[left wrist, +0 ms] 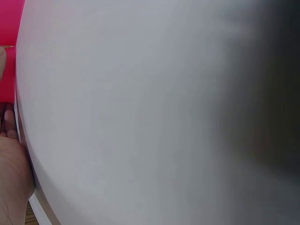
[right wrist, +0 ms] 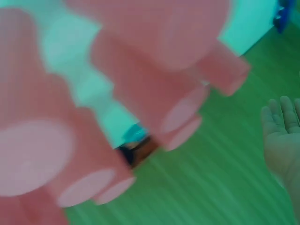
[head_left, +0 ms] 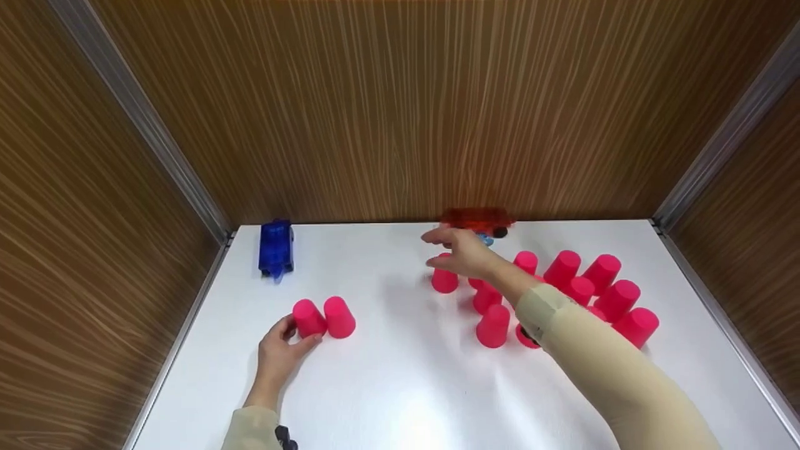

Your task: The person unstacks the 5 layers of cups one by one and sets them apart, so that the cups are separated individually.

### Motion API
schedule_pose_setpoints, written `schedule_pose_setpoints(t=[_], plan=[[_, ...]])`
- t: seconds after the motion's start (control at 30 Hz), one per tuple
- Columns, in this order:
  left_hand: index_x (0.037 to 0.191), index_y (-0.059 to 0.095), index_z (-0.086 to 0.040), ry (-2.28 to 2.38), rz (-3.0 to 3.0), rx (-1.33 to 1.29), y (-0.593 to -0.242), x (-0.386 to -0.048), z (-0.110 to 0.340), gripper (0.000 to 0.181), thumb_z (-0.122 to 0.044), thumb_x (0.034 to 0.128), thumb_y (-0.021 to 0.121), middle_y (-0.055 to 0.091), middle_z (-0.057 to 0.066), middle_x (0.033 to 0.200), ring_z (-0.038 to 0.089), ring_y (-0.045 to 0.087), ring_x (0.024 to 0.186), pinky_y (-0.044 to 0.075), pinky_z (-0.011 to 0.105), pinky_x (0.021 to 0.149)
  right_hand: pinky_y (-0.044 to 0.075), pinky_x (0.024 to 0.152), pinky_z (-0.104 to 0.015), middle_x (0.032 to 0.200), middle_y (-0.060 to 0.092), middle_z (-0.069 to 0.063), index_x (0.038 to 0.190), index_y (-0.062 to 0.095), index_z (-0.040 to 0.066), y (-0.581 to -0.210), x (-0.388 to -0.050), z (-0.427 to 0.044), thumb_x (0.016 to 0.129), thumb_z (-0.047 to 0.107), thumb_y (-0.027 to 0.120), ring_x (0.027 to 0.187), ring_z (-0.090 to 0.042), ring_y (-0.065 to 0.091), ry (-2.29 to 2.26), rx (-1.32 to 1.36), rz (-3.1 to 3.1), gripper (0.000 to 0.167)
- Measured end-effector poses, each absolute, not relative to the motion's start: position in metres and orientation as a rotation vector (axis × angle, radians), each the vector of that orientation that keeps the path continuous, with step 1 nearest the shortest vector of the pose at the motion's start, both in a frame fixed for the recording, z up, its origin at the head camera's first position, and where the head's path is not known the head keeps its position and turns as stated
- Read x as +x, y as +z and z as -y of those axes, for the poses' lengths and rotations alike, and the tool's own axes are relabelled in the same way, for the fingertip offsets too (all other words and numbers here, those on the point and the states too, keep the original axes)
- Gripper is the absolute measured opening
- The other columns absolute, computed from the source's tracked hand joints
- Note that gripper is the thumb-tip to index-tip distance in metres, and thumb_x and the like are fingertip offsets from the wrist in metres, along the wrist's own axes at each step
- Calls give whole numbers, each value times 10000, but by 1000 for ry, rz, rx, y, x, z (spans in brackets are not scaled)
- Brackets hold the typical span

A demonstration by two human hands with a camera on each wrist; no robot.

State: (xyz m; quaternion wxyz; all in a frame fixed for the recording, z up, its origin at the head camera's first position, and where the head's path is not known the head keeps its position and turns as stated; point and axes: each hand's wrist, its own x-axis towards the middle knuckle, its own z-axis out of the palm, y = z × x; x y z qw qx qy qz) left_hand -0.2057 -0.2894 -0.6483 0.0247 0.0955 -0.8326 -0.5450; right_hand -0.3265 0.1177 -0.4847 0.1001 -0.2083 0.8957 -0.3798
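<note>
On the left part of the white table (head_left: 387,387), my left hand (head_left: 278,359) holds a pink cup (head_left: 309,319) between thumb and fingers. That cup is upside down and stands beside a second pink cup (head_left: 339,317). In the left wrist view, the held cup (left wrist: 7,77) shows only at the edge. My right hand (head_left: 465,253) is above the table, its fingers extended and spread, over or near an upside-down pink cup (head_left: 445,281). It appears apart from the cups in the right wrist view. Several more pink cups (head_left: 493,326) stand upside down under and beyond the right forearm, partly hidden.
A translucent blue toy-like object (head_left: 275,247) lies at the back left. Against the wooden back wall (head_left: 387,125) is a blurred red object (head_left: 476,219) with a black round part, and a small light blue piece (head_left: 485,239) in front of it. Wooden side walls flank the table.
</note>
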Motion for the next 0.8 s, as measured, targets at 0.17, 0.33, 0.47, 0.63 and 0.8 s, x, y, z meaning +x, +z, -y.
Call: schedule_pose_setpoints(t=[0.17,0.33,0.47,0.63,0.8], plan=[[1520,545,-37,-1688,2568,304,-649,-206,290,765,-248,878,904,557,193,1538,396,516,1431,451,465,1168,545,1083,-426,1449,640,6,1452,652,202,-477,-313,-80,944,245,835,1359,-275,575,-1176,-788,-2599,542],[1526,539,-43,-1692,2571,290,-648,-207,291,765,-258,886,898,555,190,1541,396,511,1434,449,472,1172,511,1120,-371,1450,648,-14,1458,645,152,-488,-299,-38,963,227,813,1357,-255,587,-1228,-873,-2543,528],[1539,524,-55,-1695,2584,300,-648,-205,291,775,-276,894,891,542,183,1556,394,494,1452,442,475,1178,514,1106,-331,1432,658,19,1461,643,157,-509,-288,-9,960,241,817,1338,-221,598,-1275,-826,-2512,537],[1560,498,-62,-1705,2597,308,-647,-205,291,802,-311,902,883,522,182,1573,395,473,1465,427,485,1190,507,1128,-427,1421,667,-23,1459,637,125,-540,-276,17,947,212,832,1337,-295,600,-1406,-733,-2470,554],[1551,506,-58,-1681,2607,283,-649,-208,292,812,-338,892,890,530,182,1565,387,487,1452,429,479,1191,466,1167,-478,1489,615,-39,1506,592,144,-560,-266,36,956,217,815,1403,-335,542,-1524,-601,-2399,598]])
